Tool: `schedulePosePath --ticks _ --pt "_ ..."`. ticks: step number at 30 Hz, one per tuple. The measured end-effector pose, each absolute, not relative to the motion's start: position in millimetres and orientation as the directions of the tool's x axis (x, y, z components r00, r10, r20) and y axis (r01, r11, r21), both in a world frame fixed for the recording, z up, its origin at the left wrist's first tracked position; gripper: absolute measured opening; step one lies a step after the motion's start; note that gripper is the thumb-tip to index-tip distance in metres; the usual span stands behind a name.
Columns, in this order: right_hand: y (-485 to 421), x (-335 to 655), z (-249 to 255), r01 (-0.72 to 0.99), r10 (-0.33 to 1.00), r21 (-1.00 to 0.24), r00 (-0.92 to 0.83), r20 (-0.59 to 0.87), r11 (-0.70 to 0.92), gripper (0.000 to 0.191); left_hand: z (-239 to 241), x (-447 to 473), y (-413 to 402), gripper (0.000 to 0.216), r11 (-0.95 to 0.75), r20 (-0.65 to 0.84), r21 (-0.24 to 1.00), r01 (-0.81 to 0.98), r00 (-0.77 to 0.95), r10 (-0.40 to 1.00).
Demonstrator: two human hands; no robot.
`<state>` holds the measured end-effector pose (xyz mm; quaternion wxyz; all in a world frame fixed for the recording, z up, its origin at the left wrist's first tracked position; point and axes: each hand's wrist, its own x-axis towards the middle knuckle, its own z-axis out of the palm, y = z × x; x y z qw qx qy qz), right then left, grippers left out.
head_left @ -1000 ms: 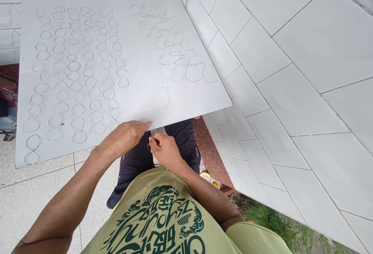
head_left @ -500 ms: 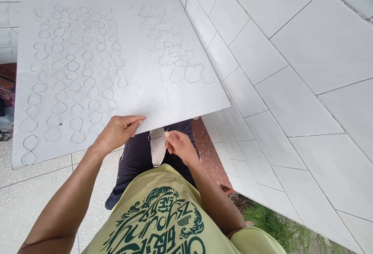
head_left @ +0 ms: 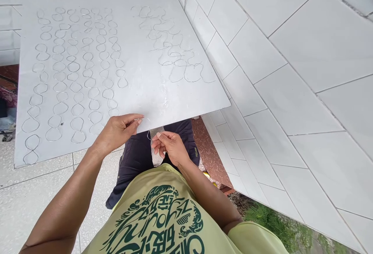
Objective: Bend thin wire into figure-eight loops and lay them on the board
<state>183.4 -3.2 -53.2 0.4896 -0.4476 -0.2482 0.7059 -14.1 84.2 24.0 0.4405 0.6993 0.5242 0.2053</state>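
A thin curved wire [head_left: 149, 134] runs between my two hands at the near edge of the white board [head_left: 140, 90]. My left hand [head_left: 119, 129] pinches one end between thumb and fingertips, just over the board. Just past the edge, above my lap, my right hand [head_left: 170, 145] grips the other part with thumb and forefinger, its remaining fingers loosely curled. Left of my hands, columns of figure-eight wires [head_left: 78, 129] lie on the board. Farther right rest several wavy, open wires [head_left: 177, 57], partly overlapping.
White tiled walls [head_left: 262, 71] border the board at the back and right. Below its right corner is a reddish-brown ledge [head_left: 208, 149], with green plants [head_left: 271, 223] beyond it. Speckled floor tiles [head_left: 99, 184] show at the lower left.
My right hand has moved left, closer to my left hand, drawing the wire into a tighter curve. My left hand has shifted only slightly. The wires on the board stay in place.
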Motion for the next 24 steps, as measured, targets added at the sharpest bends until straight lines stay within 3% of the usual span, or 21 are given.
schedulePosePath --ticks 5,9,13,17,24 --pt "-3 176 -53 -0.476 0.945 -0.831 0.003 -0.328 -0.287 0.036 16 -9 80 0.062 0.181 -0.233 0.947 0.265 0.181 0.955" --pt "-4 174 -53 -0.511 0.954 -0.826 0.035 -0.298 -0.239 0.032 13 -1 51 0.061 0.325 -0.326 0.945 0.028 0.034 0.945" --pt "-5 168 -50 -0.548 0.964 -0.812 0.038 -0.263 -0.2 0.029 7 9 19 0.053 0.399 -0.398 0.917 0.01 0.103 0.912" --pt "-8 159 -46 -0.529 0.965 -0.819 0.006 -0.263 -0.22 0.029 -2 16 15 0.035 0.353 -0.337 0.931 -0.095 0.147 0.93" --pt "-7 157 -48 -0.391 0.925 -0.849 -0.012 -0.38 -0.354 0.026 -6 16 24 0.024 0.359 -0.328 0.92 -0.159 0.19 0.925"
